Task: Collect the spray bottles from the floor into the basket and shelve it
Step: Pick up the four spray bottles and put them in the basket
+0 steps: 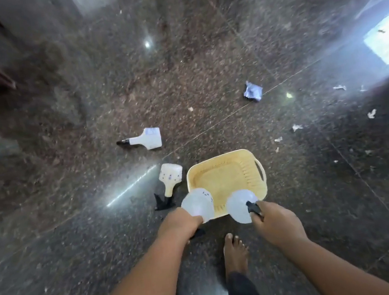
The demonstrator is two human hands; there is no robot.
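Each hand, left (pixel 182 222) and right (pixel 275 223), grips a bottle over the seemingly empty basket (pixel 228 180); two bottles (pixel 148 138) remain on the floor.

A basket (pixel 228 180) sits on the floor (pixel 69 190), 2 spray bottles held over its near rim; a third bottle (pixel 171 178) lies just left, a fourth (pixel 146 139) beyond, crumpled paper (pixel 252 91) behind.
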